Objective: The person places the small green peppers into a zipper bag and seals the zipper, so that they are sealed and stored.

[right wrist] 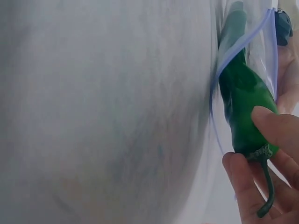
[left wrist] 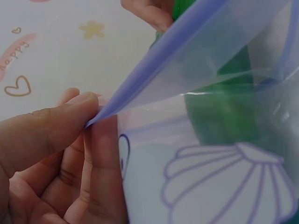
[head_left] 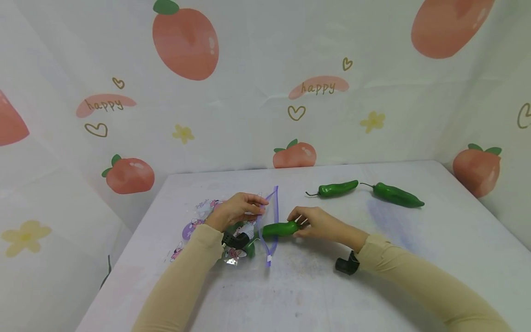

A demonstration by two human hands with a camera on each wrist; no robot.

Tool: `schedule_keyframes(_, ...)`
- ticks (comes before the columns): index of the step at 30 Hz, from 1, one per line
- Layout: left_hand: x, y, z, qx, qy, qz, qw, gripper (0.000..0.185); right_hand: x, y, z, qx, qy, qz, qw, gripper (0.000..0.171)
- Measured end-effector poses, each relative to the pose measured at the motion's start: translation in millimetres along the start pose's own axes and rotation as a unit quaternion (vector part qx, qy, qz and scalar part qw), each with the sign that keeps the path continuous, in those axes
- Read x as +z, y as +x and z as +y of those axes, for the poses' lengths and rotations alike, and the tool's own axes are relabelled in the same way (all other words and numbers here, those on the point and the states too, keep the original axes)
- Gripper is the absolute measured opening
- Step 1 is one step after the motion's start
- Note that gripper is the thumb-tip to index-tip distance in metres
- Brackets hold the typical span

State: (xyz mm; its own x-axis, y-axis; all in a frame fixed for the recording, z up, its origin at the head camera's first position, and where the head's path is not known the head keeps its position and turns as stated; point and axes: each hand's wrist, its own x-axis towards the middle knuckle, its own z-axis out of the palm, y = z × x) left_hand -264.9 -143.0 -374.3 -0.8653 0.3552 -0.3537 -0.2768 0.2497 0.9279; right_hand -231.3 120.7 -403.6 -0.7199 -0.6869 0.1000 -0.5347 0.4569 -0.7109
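A clear zip bag (head_left: 215, 226) with a purple rim and cartoon prints lies on the white table (head_left: 315, 286). My left hand (head_left: 238, 210) pinches the upper rim of the bag (left wrist: 140, 91) and holds its mouth up. My right hand (head_left: 313, 223) grips a green pepper (head_left: 280, 229) by its stem end, tip pushed through the bag's mouth. In the right wrist view the pepper (right wrist: 243, 102) crosses the purple rim (right wrist: 233, 51), fingers (right wrist: 275, 126) at its stalk. Green shows inside the bag (left wrist: 219, 116) in the left wrist view.
Two more green peppers (head_left: 337, 189) (head_left: 397, 195) lie side by side at the table's far right. A printed peach cloth (head_left: 265, 83) hangs behind and beside the table. The table's left edge (head_left: 124, 258) drops off close to my left elbow.
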Motion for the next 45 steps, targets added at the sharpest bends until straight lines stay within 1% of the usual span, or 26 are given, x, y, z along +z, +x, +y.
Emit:
schedule_keyframes(5, 0.3, -0.2, 0.6, 0.001, -0.001, 0.001, 1.0, 0.026, 4, 3, -2, 0.028, 0.014, 0.005, 1.0, 0.031)
schedule_keyframes(10, 0.9, -1.2, 1.1, 0.002, 0.001, 0.0, 1.0, 0.029, 7, 4, -5, 0.024, 0.012, 0.018, 0.999, 0.032)
schedule_keyframes(15, 0.8, -1.0, 0.9, -0.002, 0.005, -0.004, 1.0, 0.036, 12, 9, -7, 0.024, 0.001, 0.031, 0.999, 0.033)
schedule_keyframes(18, 0.8, 0.3, 0.3, -0.002, 0.008, -0.006, 0.9999, 0.038, 14, 12, -8, 0.025, 0.003, 0.034, 0.999, 0.033)
schedule_keyframes(24, 1.2, 1.2, -0.7, 0.006, 0.013, -0.011, 0.9998, 0.037, 21, 18, -9, 0.011, 0.014, 0.038, 0.999, 0.031)
schedule_keyframes(27, 1.5, 0.5, -0.4, 0.006, 0.01, -0.011, 0.9999, 0.037, 24, 20, -9, 0.011, 0.028, 0.036, 0.999, 0.03)
schedule_keyframes(33, 1.9, 0.2, 0.1, 0.01, -0.001, -0.015, 0.9998, 0.033, 28, 23, -12, 0.032, 0.051, 0.02, 0.998, 0.028)
schedule_keyframes(38, 2.5, -0.1, 0.8, 0.013, -0.002, -0.019, 0.9997, 0.032, 30, 25, -15, 0.033, 0.048, 0.011, 0.998, 0.022)
schedule_keyframes(45, 4.3, -0.6, 2.9, 0.016, 0.014, -0.013, 0.9997, 0.038, 32, 26, -16, 0.007, 0.024, 0.007, 1.0, 0.013)
